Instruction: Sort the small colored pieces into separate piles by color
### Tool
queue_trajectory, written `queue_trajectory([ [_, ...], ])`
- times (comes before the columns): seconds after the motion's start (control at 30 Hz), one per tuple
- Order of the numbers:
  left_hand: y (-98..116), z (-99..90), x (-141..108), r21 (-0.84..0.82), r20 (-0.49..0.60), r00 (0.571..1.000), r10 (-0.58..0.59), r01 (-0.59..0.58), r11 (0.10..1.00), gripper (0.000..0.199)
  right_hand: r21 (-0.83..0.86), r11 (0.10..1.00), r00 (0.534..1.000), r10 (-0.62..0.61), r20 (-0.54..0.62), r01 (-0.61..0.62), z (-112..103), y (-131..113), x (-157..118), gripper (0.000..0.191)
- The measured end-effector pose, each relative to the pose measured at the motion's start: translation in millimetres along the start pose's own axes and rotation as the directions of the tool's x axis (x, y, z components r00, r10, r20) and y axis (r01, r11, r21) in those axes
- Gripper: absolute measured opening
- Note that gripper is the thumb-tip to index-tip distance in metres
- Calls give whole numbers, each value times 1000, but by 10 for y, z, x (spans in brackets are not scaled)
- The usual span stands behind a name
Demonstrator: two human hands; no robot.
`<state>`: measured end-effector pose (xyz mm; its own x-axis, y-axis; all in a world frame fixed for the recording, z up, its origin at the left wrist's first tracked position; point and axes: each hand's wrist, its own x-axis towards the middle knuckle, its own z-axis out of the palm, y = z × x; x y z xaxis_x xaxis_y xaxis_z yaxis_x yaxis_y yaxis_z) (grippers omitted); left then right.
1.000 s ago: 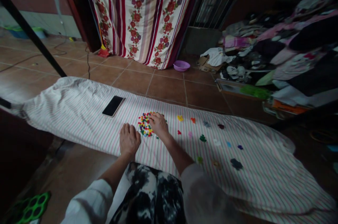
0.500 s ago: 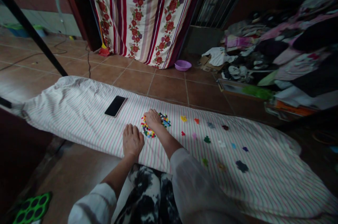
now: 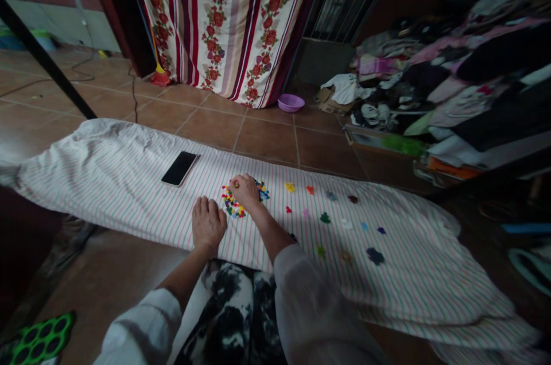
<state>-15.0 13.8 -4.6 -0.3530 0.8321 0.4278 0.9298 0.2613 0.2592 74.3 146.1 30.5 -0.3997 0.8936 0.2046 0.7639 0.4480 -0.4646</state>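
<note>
Along a tabletop (image 3: pixel 129 175) spread with striped cloth, a person's right hand (image 3: pixel 245 190) reaches over a mixed pile (image 3: pixel 235 208) of tiny, many-coloured pieces, thumb and fingers drawn together; whether they pinch a piece is too small to tell. Picking from such a crowded pile looks best done with the fingertips alone, taking one piece by its edges and lifting straight up so its neighbours are not scattered. The right sleeve (image 3: pixel 310 296) should ride high, as it could brush the lime-green group (image 3: pixel 321 251) near it. The left hand (image 3: pixel 209 221) lies flat, palm down, with nothing seen in it, and can steady the cloth. The hands are apart. The pile sits beneath the right hand, showing to its left and right, and just beyond the left hand, on its far right side. Farther right lie small single-colour groups (image 3: pixel 290 187).
</note>
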Motion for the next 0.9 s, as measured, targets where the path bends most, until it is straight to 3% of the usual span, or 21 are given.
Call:
queue_trajectory([
  [0.23,9,-46,2,34,28,999,24,-25,999,27,35,999,993,42,-109,-39,-214,300,-191,14],
  [0.43,3,-46,7,10,13,999,30,-30,1000,25,151,979,971,162,-173,-137,-516,899,-365,13],
  [0.6,7,-49,8,8,17,999,28,-28,1000,25,217,910,899,395,-191,-354,-833,1521,-554,17],
  [0.7,4,-38,3,16,6,999,35,-35,999,25,215,875,853,475,-215,-433,-988,1800,-644,16],
  [0.77,-2,-28,2,34,3,999,46,-46,998,25,187,872,844,486,-227,-452,-1059,1925,-675,14],
  [0.9,-15,-14,4,62,2,997,74,-74,995,24,36,917,878,390,-278,-396,-1104,2045,-664,14],
])
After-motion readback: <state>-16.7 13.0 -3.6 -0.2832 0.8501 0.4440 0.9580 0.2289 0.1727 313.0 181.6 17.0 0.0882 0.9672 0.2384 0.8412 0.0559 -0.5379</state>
